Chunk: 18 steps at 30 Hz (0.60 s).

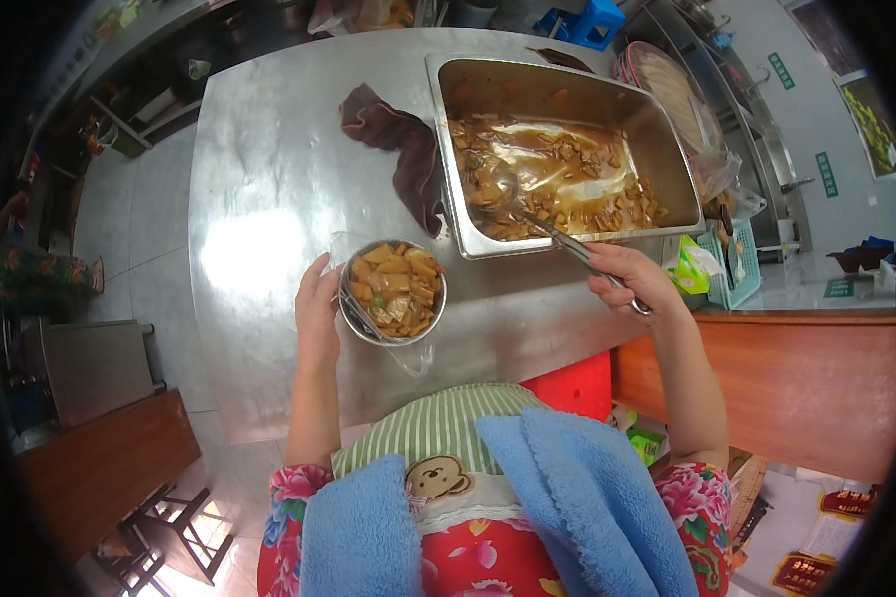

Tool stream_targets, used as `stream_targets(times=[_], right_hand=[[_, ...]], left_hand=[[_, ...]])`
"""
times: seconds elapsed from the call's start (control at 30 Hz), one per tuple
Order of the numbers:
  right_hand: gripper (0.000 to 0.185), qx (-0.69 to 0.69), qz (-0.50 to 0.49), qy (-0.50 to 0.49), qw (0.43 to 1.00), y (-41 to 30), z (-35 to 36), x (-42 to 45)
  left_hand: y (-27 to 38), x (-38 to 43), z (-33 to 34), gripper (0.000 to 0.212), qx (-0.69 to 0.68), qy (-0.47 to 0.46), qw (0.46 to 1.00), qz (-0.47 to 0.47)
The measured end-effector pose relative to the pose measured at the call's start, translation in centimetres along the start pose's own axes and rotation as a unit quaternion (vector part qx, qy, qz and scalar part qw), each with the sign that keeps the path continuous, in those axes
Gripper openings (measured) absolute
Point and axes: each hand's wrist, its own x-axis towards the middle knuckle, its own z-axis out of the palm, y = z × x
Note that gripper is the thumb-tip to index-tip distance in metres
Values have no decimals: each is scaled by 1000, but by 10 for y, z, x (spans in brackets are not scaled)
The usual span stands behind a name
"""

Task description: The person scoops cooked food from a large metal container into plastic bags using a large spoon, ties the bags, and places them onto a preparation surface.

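Observation:
My left hand (319, 310) holds a round metal bowl (440, 312) by its left side, with clear plastic film (411, 360) hanging over its rim. Pieces of cooked food, possibly potato chunks (392, 280), fill the bowl, with a bit of green among them. In my right hand (631, 280) is the handle of a metal ladle (567, 240). The ladle's bowl rests in the left part of a deep rectangular steel pan (567, 245), among more chunks in brown sauce (560, 153).
A crumpled brown cloth (407, 153) lies against the pan's left side on the steel table (269, 164). Right of the pan are a teal plastic basket (743, 265) and a green tissue pack (691, 269). A blue stool (586, 26) stands beyond the far edge. Another person's patterned clothing (41, 276) shows at left.

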Motion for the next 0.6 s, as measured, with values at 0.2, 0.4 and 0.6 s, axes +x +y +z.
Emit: stream_targets(times=[0.2, 0.4, 0.6], right_hand=[[32, 45, -31, 19, 998, 15, 0, -22], [37, 69, -68, 6, 995, 32, -3, -44], [41, 70, -98, -14, 993, 33, 20, -85]], left_hand=[[13, 16, 3, 65, 51, -10, 998, 20], [26, 44, 13, 64, 116, -53, 991, 35], [54, 47, 20, 59, 128, -110, 983, 68]])
